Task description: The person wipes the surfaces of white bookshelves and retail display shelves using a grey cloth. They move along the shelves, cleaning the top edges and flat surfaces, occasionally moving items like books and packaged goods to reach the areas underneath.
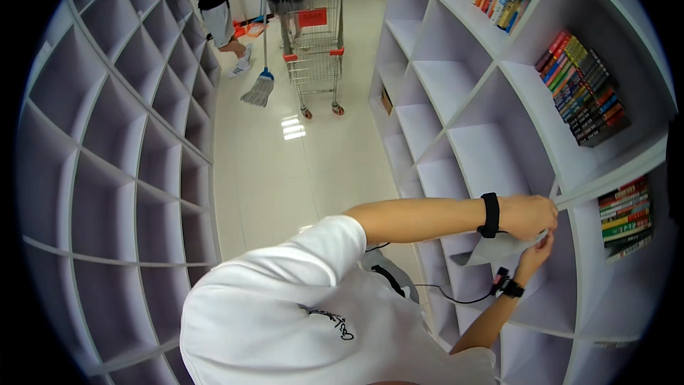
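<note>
My left hand (527,215), with a black band on its wrist, reaches across my chest to the front edge of a white shelf board (613,180) on the right. Its fingers are closed on the top of a pale grey cloth (499,246) that hangs down from the board's edge. Just below, my right hand (536,251) comes up from the lower edge and pinches the cloth's right side. A black band with a thin cable sits on that wrist. Rows of books (625,217) stand in the compartment right beside both hands.
White cubby shelving lines both sides of a glossy white aisle (285,171); the left unit (107,157) holds nothing. More books (583,87) fill upper right compartments. Far down the aisle stand a red-trimmed shopping cart (313,43), a mop (259,85) and two people (214,0).
</note>
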`<state>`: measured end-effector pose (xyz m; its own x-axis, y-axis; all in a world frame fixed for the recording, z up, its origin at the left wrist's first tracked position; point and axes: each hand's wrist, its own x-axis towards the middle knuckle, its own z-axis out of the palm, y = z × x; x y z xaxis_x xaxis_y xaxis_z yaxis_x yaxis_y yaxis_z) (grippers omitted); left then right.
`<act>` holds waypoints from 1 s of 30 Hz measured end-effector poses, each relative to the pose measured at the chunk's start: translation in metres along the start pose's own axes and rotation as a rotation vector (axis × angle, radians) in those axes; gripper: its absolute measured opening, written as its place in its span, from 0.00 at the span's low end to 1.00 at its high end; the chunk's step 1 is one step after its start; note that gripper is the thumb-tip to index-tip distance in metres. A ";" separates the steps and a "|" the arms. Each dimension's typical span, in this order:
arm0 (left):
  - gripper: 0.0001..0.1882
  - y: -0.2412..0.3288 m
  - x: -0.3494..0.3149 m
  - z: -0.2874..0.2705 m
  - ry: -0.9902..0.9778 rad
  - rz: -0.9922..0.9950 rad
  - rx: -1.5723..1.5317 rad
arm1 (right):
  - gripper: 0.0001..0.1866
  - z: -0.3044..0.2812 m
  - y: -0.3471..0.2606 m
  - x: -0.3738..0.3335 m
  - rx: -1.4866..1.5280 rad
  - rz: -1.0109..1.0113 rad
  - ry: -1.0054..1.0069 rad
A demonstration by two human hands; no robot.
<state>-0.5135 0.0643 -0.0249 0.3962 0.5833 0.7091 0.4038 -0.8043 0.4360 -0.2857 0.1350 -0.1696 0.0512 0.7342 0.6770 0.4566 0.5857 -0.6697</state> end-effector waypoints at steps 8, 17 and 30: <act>0.09 -0.021 0.009 -0.027 -0.427 0.015 -0.020 | 0.17 0.054 0.007 -0.061 0.052 0.281 -0.713; 0.07 -0.075 0.065 -0.072 -0.343 0.374 -0.093 | 0.15 0.107 0.036 -0.040 0.050 0.261 -0.694; 0.04 -0.101 0.113 -0.147 -0.919 0.441 -0.057 | 0.11 0.158 0.024 0.006 0.158 0.210 -0.313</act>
<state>-0.6303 0.1954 0.0925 0.9895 0.0755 0.1234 0.0380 -0.9587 0.2818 -0.4149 0.2079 -0.2301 -0.1554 0.8981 0.4114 0.3214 0.4398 -0.8386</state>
